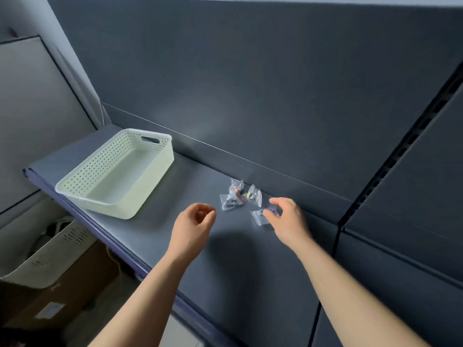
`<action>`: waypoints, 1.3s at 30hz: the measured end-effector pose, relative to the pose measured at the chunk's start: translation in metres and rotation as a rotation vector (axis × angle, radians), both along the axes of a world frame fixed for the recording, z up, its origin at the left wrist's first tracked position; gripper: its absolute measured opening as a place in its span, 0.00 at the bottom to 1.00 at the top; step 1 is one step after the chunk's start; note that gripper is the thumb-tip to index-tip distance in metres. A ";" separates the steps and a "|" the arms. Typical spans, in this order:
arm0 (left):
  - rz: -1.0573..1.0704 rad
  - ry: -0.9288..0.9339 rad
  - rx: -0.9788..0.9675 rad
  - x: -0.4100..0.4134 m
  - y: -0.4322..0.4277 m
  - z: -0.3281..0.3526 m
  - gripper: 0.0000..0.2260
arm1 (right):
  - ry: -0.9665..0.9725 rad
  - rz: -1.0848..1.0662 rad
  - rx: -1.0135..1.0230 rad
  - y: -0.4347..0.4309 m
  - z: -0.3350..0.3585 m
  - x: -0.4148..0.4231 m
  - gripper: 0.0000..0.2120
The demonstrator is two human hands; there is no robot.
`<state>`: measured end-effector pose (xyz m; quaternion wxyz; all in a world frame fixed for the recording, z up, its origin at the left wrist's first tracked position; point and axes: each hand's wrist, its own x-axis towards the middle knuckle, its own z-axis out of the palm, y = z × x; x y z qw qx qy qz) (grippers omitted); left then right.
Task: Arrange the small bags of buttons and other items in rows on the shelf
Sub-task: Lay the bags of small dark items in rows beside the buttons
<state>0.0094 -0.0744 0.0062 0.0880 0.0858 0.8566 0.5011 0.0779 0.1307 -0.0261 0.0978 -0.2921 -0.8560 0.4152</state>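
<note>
Our right hand, half open, touches a bag lying lengthwise along the shelf; left hand loosely curled, empty

Single head-worn view, wide-angle; looks forward, down onto shelf from close above.

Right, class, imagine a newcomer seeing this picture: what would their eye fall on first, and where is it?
Probably the pale basket, at the left of the dark shelf. Next, the small clear bags clustered near the shelf's back wall, right of the basket. Both hands reach in from below: the right hand at the nearest bag, the left hand loosely curled, holding nothing.
</note>
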 end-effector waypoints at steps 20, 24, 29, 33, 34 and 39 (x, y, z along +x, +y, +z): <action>-0.361 -0.339 0.241 -0.113 0.022 -0.001 0.12 | 0.003 -0.292 -0.145 -0.025 0.004 -0.050 0.07; -0.371 -0.247 0.127 -0.129 0.037 -0.011 0.13 | -0.149 -0.338 0.045 -0.030 0.001 -0.066 0.06; -0.455 -0.027 -0.281 -0.137 0.073 -0.029 0.16 | 0.015 -0.446 -0.202 -0.030 0.003 -0.055 0.04; -0.548 0.058 -0.318 -0.126 0.078 -0.029 0.11 | 0.105 -0.504 -0.357 -0.042 0.013 -0.026 0.05; -0.579 -0.004 -0.210 -0.121 0.077 -0.026 0.10 | 0.124 -0.508 -0.389 -0.044 0.017 -0.017 0.05; -0.690 -0.342 0.194 -0.073 0.062 0.003 0.03 | 0.274 -0.550 -0.525 -0.055 0.045 0.042 0.08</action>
